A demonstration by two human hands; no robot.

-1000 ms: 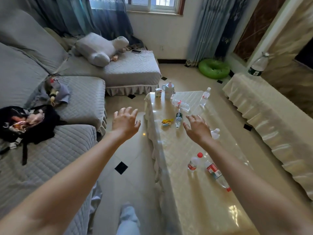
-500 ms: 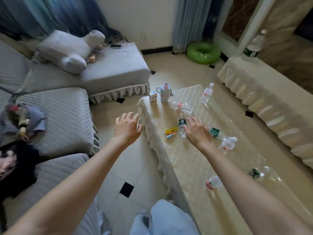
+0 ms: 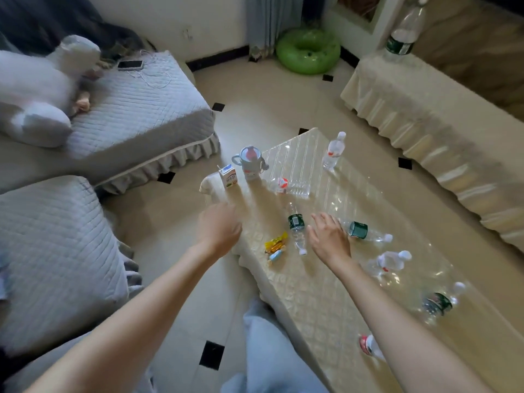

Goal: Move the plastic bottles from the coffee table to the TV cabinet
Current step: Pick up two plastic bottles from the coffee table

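Hands hover spread, holding nothing: right hand [image 3: 330, 239] between two lying green-labelled clear plastic bottles [image 3: 296, 226] [image 3: 365, 232], left hand [image 3: 219, 231] blurred.

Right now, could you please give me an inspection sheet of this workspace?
Surface: coffee table, pale cloth under glossy cover.
Job's things: upright bottle; green-label bottle lying between the hands; more lying right; large bottle on TV cabinet.
Clutter: milk carton, sippy cup, sweets.
Grippers: left hand, right hand open, holding nothing.
Cables: white cable by phone.
Surroundings: sofa, green swim ring.
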